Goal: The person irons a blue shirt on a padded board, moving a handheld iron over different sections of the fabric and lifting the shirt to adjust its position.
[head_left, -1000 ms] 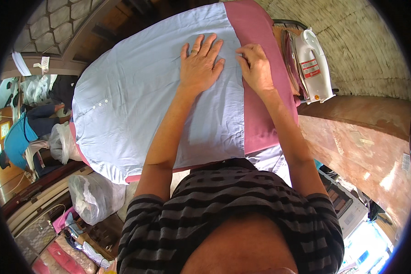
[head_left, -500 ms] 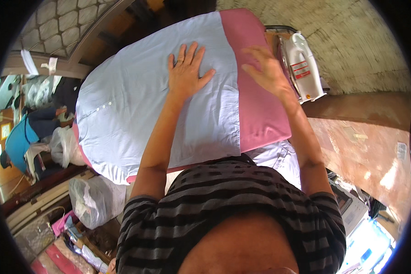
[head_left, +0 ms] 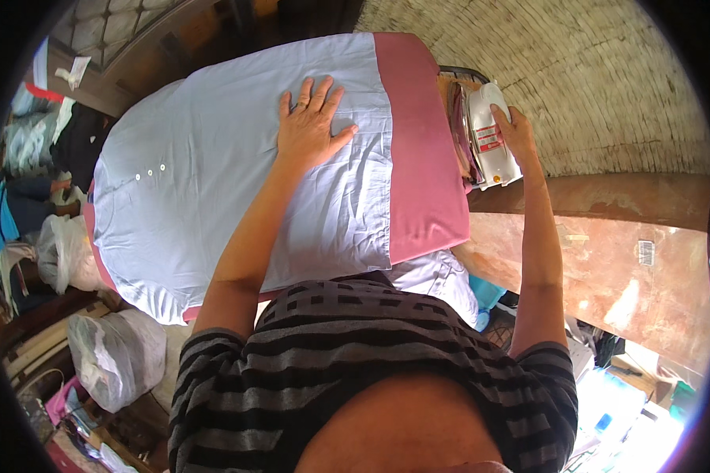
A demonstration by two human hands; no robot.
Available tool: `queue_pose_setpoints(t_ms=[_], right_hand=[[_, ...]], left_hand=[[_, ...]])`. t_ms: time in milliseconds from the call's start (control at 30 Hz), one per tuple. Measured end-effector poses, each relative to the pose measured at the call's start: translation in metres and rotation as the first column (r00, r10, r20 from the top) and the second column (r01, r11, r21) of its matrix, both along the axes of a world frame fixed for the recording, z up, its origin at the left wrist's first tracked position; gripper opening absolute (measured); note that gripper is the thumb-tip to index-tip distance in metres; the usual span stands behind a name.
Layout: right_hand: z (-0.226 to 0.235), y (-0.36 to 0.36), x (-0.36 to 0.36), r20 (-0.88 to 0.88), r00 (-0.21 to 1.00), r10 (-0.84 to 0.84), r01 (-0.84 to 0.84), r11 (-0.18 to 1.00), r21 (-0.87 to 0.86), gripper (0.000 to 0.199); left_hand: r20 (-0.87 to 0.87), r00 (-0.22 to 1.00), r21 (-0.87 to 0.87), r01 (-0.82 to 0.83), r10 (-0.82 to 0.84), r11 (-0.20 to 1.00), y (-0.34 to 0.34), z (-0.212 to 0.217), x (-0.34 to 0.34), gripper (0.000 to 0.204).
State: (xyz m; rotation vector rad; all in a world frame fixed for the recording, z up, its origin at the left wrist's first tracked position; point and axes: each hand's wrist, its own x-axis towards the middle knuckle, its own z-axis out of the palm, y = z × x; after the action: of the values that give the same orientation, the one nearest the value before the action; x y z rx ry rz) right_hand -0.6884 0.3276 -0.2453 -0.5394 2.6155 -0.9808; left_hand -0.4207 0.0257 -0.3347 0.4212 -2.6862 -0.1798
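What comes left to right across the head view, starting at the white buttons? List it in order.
White buttons, left hand, pink fabric strip, white iron, small pale label.

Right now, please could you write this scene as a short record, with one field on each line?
left hand: palm down, fingers spread, on the garment
right hand: at the iron's handle; how firmly it grips is not clear
light blue garment: spread over the pink surface, lightly wrinkled, with three white buttons showing toward the left
pink surface: bare at its right end
white iron: just beyond that right end, with a red-and-white label
large plastic bag: lower left, translucent
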Motion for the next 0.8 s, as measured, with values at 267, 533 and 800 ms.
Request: queue_pose_setpoints(t_ms=[267, 533, 800], right_hand=[[0.046, -0.034, 0.086, -0.406, 0.893, 0.193, -0.189, 0.981, 0.05, 0.042], [0.012, -0.102, 0.148, -0.506, 0.764, 0.4, -0.38, 0.913, 0.148, 0.043], [0.009, -0.194, 0.109, -0.575, 0.709, 0.407, -0.366, 0.91, 0.193, 0.046]], left_hand=[[-0.032, 0.999, -0.016, -0.013, 0.013, 1.0, -0.005, -0.005, 0.007, 0.071], [0.013, 1.0, 0.001, -0.026, 0.026, 1.0, -0.004, -0.009, 0.003, 0.068], [0.054, 0.972, -0.095, -0.224, 0.23, 0.97, -0.048, -0.016, 0.04, 0.046]])
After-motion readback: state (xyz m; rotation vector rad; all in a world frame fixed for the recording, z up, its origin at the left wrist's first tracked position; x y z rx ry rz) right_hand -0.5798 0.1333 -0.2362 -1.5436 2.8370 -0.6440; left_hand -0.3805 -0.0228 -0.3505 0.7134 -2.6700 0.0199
